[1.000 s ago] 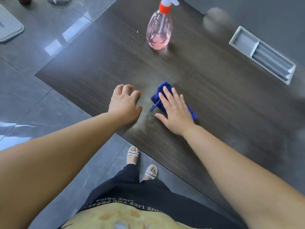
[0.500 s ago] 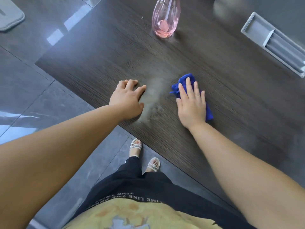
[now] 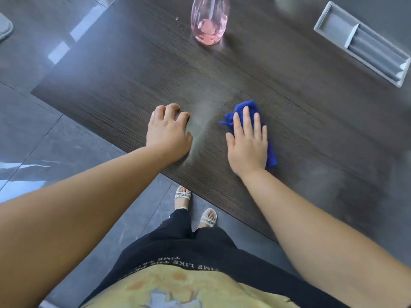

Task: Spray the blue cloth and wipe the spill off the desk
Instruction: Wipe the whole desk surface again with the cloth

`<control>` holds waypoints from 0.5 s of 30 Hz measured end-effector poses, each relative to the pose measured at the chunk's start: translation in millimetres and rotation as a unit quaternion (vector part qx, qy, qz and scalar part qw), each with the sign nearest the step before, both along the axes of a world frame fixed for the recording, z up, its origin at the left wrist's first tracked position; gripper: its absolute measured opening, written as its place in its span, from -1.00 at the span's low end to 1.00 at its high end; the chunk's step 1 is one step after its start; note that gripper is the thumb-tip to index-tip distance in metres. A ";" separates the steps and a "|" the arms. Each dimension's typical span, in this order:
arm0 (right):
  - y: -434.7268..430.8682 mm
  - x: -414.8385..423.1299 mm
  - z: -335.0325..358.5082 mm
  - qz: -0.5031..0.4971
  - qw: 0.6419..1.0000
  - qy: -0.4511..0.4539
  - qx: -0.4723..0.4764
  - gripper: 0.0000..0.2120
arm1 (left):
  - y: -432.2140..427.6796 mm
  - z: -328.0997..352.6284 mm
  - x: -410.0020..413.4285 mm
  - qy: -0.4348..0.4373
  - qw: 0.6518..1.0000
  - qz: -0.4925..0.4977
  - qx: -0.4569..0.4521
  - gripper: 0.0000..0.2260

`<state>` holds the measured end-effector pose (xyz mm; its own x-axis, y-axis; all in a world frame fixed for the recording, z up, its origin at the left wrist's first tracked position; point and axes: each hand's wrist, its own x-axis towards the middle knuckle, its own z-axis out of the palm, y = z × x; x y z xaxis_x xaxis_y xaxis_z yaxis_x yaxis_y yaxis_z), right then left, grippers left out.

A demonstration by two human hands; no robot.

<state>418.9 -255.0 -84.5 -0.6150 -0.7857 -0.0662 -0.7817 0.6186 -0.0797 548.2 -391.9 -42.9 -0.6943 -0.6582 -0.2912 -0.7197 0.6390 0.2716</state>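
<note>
The crumpled blue cloth (image 3: 244, 107) is pressed flat on the dark wood-grain desk (image 3: 311, 130), close to its near edge, under the right hand (image 3: 248, 150), fingers straight and spread. The left hand (image 3: 169, 132) is rested by that same edge, fingers loosely bent, nothing held. A pale hazy smear (image 3: 203, 121) is seen on the desk between them. The clear pink spray bottle (image 3: 210, 21) is stood at the desk's far side.
</note>
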 end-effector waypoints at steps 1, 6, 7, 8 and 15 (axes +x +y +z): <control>-7.0 17.0 -1.0 0.026 1.000 0.001 -0.009 -0.45 | -0.5 0.2 -1.2 0.002 1.000 0.001 0.001 -0.58; 68.1 36.0 -1.3 0.357 0.934 -0.011 0.001 -0.55 | -4.4 2.2 -0.2 -0.012 0.999 -0.025 0.017 -0.58; 80.2 20.8 -0.8 0.362 0.932 -0.006 -0.002 -0.56 | -4.4 2.6 0.6 -0.015 0.999 -0.029 0.019 -0.58; 84.7 4.3 -1.2 0.341 0.940 0.003 0.001 -0.57 | -3.8 3.2 0.9 -0.014 0.999 -0.032 0.018 -0.59; -18.2 9.0 -2.6 -0.048 0.999 0.002 -0.020 -0.49 | -3.2 4.5 -11.6 -0.010 0.999 -0.034 0.018 -0.59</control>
<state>427.9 -273.2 -87.2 -0.6872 -0.7257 -0.0335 -0.7198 0.6865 -0.1031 536.6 -395.1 -38.3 -0.7312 -0.5981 -0.3280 -0.6800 0.6771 0.2812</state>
